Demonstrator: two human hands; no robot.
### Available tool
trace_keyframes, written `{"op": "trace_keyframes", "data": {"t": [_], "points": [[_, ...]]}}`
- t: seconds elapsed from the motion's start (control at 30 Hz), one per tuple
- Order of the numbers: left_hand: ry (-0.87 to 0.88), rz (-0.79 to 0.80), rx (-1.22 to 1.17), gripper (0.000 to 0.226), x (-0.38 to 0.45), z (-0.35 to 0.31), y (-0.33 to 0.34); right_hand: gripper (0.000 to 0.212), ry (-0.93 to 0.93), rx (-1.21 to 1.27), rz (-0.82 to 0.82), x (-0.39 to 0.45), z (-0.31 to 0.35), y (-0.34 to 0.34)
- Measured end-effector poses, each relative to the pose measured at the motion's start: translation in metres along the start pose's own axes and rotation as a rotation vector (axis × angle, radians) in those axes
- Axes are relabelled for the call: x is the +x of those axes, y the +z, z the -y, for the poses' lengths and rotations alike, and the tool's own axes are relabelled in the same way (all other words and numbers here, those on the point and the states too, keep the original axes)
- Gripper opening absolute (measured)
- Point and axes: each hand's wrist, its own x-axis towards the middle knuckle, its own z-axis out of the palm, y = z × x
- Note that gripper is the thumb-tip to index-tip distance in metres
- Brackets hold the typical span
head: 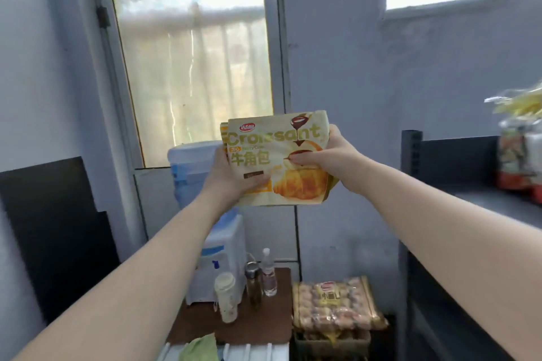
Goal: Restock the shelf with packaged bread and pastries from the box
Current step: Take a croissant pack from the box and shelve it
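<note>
My left hand [231,173] grips the lower left edge of the croissant bag [277,160] and my right hand [325,157] pinches its right side, holding it upright at mid-frame with what looks like a second bag tucked behind. The hidden bag could slip out as I swing toward the shelf [475,199] at the right edge, since my fingers mostly clamp the front one. Both arms reach forward and up, well above the box [333,343] of pastries at the bottom.
</note>
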Motion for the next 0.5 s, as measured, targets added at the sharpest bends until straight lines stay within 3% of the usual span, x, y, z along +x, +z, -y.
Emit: {"op": "trace_keyframes", "data": {"t": [0.1,0.23,0.37,0.4,0.5], "points": [[0.068,0.057,-0.066,0.081,0.016,-0.036,0.064,0.072,-0.037,-0.168,-0.134,-0.011,0.01,-0.071],[0.139,0.134,-0.142,0.07,0.03,-0.084,0.149,0.076,-0.044,-0.345,-0.31,-0.03,0.02,-0.162],[0.19,0.246,-0.233,0.073,0.027,-0.121,0.229,0.104,0.015,-0.488,-0.466,-0.059,0.02,-0.235],[0.203,0.266,-0.245,0.073,0.024,-0.127,0.242,0.102,0.031,-0.51,-0.488,-0.066,0.019,-0.248],[0.253,0.361,-0.286,0.07,0.016,-0.154,0.286,0.059,0.099,-0.573,-0.573,-0.102,0.023,-0.285]]}}
